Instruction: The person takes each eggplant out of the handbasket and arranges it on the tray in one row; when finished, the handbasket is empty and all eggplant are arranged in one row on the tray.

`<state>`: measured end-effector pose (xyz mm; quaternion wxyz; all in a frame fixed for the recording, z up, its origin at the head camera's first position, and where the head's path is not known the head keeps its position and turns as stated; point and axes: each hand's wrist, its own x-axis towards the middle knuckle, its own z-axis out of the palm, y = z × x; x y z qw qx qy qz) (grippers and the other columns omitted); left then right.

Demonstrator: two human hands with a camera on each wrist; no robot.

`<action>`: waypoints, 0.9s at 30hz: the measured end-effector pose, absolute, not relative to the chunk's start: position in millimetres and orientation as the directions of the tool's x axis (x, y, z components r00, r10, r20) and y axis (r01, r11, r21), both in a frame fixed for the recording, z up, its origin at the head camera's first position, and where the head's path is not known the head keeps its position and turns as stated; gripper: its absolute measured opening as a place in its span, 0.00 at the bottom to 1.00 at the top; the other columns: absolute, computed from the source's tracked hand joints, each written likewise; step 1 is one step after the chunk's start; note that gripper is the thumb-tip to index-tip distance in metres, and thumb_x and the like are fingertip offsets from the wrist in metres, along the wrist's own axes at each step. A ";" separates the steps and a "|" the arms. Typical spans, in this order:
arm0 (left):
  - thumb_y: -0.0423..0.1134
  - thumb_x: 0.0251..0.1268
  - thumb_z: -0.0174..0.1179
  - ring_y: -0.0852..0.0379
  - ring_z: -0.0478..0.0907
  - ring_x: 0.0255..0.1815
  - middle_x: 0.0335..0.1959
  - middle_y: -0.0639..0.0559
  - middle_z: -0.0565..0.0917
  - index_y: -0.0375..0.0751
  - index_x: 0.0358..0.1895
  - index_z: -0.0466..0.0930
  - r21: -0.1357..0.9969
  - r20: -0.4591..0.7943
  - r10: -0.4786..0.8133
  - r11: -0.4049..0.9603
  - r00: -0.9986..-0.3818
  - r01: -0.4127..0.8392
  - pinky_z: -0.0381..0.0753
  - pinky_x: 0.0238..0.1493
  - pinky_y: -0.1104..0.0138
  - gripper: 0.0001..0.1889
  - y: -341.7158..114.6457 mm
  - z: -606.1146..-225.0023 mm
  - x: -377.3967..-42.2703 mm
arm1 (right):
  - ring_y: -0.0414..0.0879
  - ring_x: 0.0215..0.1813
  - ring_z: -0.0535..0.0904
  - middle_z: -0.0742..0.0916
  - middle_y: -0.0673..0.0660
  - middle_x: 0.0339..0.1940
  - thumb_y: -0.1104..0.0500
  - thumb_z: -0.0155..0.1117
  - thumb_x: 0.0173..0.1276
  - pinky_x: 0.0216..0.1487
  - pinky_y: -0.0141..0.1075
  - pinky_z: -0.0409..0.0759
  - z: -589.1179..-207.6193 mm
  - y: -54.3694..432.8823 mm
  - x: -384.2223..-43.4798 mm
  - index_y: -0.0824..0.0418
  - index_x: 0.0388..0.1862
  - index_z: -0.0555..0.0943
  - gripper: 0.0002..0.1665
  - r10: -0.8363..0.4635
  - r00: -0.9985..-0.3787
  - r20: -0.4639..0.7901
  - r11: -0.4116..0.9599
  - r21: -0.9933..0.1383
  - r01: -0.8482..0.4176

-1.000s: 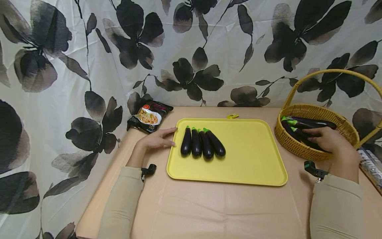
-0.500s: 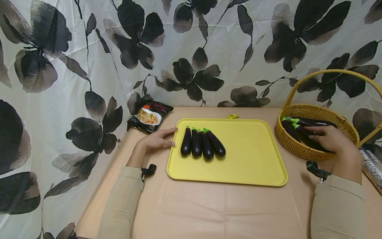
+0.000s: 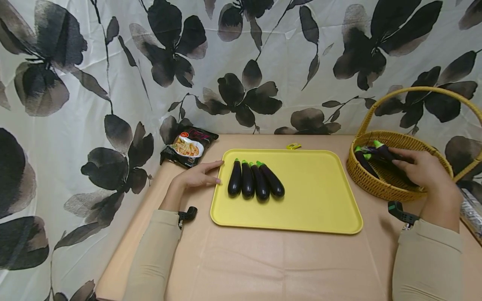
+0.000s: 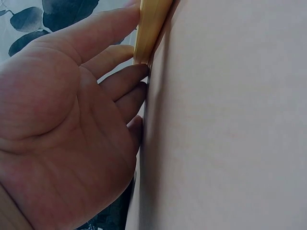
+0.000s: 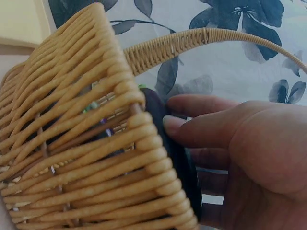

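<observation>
In the head view my left hand (image 3: 196,174) lies at the left edge of the yellow tray (image 3: 316,196), its thumb and fingertips touching the rim. The left wrist view shows those fingers loosely extended against the tray's edge (image 4: 146,36). Several dark purple eggplants (image 3: 260,179) with green stem ends lie side by side on the tray's left half. On the right, my right hand (image 3: 429,167) reaches into the wicker basket (image 3: 369,186) and grips an eggplant (image 3: 385,152), lifted at its stem end. Another eggplant (image 3: 365,165) lies in the basket to its left.
A black noodle packet (image 3: 188,147) sits behind my left hand. A small yellow object (image 3: 293,146) lies beyond the tray's far rim. The basket's tall handle (image 3: 418,90) arches overhead, and a silvery package (image 3: 472,209) lies at the right edge. Floral cloth (image 3: 241,54) hangs behind the table.
My right hand has shifted slightly right and up inside the basket, and the eggplant it grips has risen and turned, stem end up. My left hand and the eggplants on the tray have stayed put.
</observation>
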<state>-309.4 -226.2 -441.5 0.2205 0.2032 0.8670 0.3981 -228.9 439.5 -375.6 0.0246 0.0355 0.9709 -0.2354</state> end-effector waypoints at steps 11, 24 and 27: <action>0.48 0.64 0.74 0.49 0.47 0.87 0.85 0.50 0.58 0.50 0.83 0.60 0.791 -0.227 0.529 0.590 -0.818 0.162 0.46 0.87 0.49 0.46 -225.6 -439.8 -308.2 | 0.73 0.62 0.67 0.68 0.80 0.75 0.45 0.46 0.86 0.58 0.70 0.72 -364.7 421.1 -232.0 0.55 0.83 0.62 0.33 -0.012 -1.000 0.001 0.847 -0.532 -0.011; 0.46 0.64 0.74 0.49 0.46 0.87 0.85 0.50 0.57 0.50 0.83 0.60 0.812 -0.235 0.526 0.568 -0.818 0.132 0.45 0.87 0.49 0.46 -225.6 -440.5 -307.9 | 0.31 0.41 0.76 0.78 0.62 0.68 0.50 0.55 0.83 0.35 0.22 0.79 -350.4 385.1 -232.2 0.51 0.79 0.72 0.28 -0.122 -0.986 0.113 0.704 -0.690 -0.166; 0.46 0.64 0.74 0.49 0.46 0.87 0.85 0.50 0.57 0.50 0.83 0.61 0.817 -0.236 0.524 0.563 -0.818 0.125 0.45 0.87 0.49 0.45 -226.1 -441.1 -308.2 | 0.33 0.42 0.77 0.79 0.56 0.64 0.51 0.56 0.83 0.35 0.23 0.79 -350.7 376.9 -234.6 0.50 0.78 0.73 0.28 -0.129 -0.982 0.139 0.683 -0.706 -0.190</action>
